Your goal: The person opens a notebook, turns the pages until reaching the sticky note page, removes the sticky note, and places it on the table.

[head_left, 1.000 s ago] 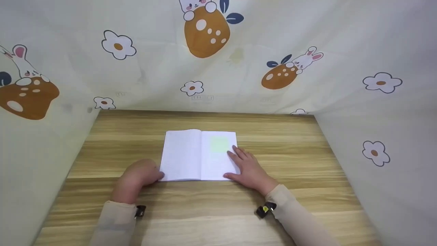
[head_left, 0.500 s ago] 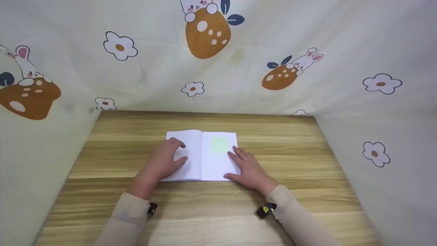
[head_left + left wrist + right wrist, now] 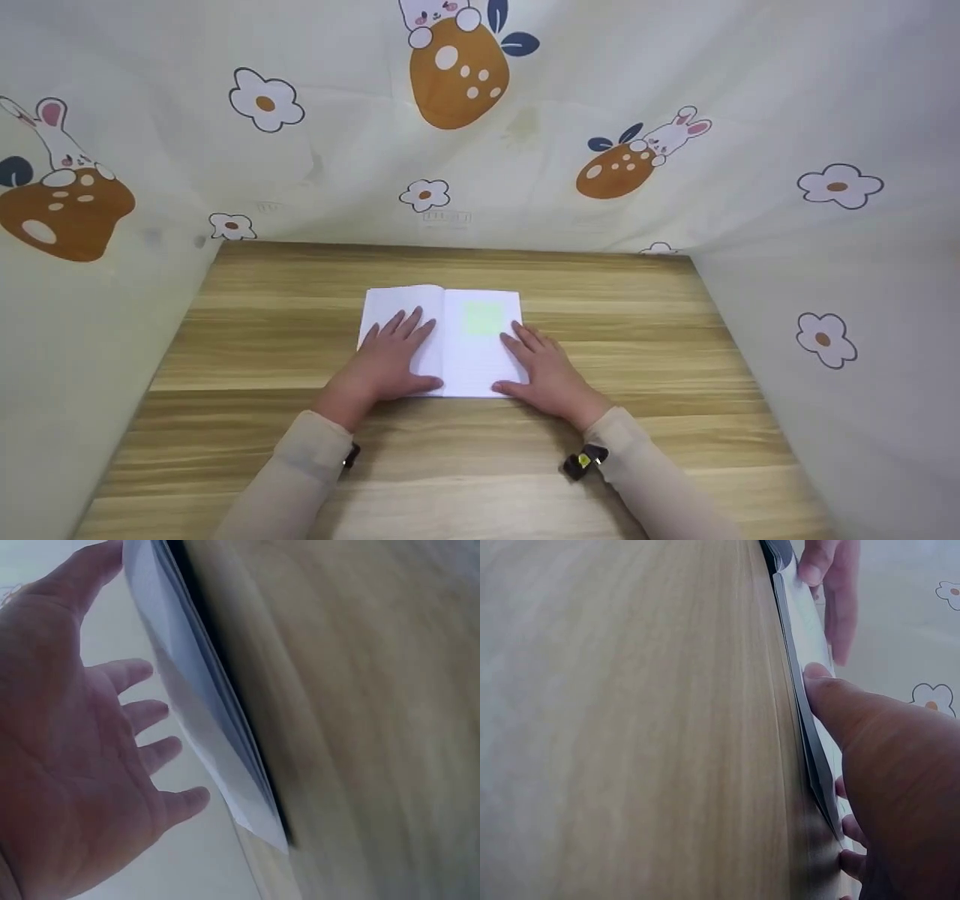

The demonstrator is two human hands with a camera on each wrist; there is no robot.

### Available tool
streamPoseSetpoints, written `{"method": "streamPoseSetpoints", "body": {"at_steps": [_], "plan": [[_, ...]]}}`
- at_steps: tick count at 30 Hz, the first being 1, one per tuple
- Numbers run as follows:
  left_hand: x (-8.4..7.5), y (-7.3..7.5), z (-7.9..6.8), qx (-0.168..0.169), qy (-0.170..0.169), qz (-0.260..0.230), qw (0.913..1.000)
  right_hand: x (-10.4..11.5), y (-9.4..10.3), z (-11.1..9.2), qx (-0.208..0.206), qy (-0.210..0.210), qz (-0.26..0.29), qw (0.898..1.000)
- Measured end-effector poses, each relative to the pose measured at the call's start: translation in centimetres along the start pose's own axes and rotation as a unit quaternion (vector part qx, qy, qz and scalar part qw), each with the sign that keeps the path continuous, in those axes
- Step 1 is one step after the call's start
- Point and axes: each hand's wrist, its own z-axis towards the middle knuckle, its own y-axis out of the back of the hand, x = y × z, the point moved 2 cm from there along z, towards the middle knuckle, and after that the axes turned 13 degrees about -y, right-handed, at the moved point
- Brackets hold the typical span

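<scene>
An open notebook with pale lined pages lies flat on the wooden table. Near the top of its right page sits a light green sticky note. My left hand is spread over the left page, fingers straight, thumb near the central fold. In the left wrist view the left hand shows its palm and spread fingers at the notebook's pages. My right hand rests on the right page's outer edge, with its thumb on the lower part of the page.
The wooden table extends around the notebook. A pale cloth printed with rabbits and flowers hangs behind it and on both sides. Black wrist devices sit at both cuffs, the right one in plain sight.
My left hand has moved from the notebook's lower left corner up and right onto the left page, its fingers straightening and spreading. The right hand has stayed in place.
</scene>
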Motion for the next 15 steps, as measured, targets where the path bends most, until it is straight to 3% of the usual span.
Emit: {"method": "streamPoseSetpoints", "body": {"at_steps": [6, 15], "plan": [[0.03, -0.08, -0.09, 0.029, 0.032, -0.021, 0.9989, -0.02, -0.07, 0.02, -0.002, 0.002, 0.004, 1.000], [-0.44, 0.43, 0.31, 0.030, 0.052, -0.028, 0.9978, 0.01, -0.01, -0.01, -0.004, 0.004, 0.001, 1.000]]}}
